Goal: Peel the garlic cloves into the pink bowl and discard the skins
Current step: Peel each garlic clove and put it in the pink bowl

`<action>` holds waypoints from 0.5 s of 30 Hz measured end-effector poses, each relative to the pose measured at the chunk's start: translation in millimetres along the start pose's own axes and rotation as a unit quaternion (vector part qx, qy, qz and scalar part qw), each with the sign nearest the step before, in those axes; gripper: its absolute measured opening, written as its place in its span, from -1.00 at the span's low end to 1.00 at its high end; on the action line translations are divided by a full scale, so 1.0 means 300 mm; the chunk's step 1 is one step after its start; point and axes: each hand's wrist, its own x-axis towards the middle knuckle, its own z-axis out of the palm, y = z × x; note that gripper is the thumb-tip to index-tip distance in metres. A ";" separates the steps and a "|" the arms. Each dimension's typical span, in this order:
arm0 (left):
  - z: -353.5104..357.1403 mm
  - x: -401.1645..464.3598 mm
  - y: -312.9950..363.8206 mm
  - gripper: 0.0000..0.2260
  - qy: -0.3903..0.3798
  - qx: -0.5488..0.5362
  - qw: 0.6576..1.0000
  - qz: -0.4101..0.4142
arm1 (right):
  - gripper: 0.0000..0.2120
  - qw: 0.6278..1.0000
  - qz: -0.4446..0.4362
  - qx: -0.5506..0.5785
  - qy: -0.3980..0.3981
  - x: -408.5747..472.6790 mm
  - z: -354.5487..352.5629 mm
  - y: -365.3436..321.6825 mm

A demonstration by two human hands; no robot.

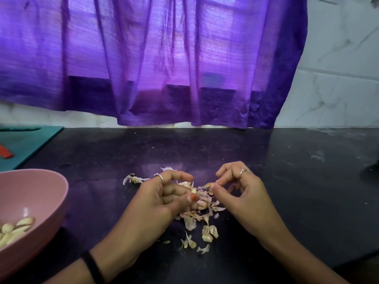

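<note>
Left hand (164, 197) fingers curled, pinching garlic clove (193, 191); right hand (240, 193) fingers pinching skin strip (207, 185). Skins pile (202, 214) on dark bench (266, 160). Pink bowl (47, 193) with peeled cloves (14, 229), far left.

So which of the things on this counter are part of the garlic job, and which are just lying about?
Part of the job: pink bowl with peeled cloves; garlic clove held in the left hand; strip of skin pinched by the right hand; pile of skins.

Lying about: teal board, red thing, purple curtain.
</note>
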 end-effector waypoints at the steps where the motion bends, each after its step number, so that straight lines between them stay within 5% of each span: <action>1: 0.002 0.000 0.001 -0.77 -0.002 -0.003 1.000 0.001 | -0.80 1.000 0.002 0.002 0.001 0.001 0.000 0.000; 10: -0.001 0.007 -0.014 -0.83 -0.015 -0.015 1.000 0.016 | -0.67 0.996 -0.057 0.027 -0.070 -0.002 -0.006 -0.006; 15: 0.000 0.011 -0.017 -0.83 -0.012 -0.010 1.000 0.020 | -0.80 0.995 -0.033 0.029 -0.095 -0.001 -0.001 -0.006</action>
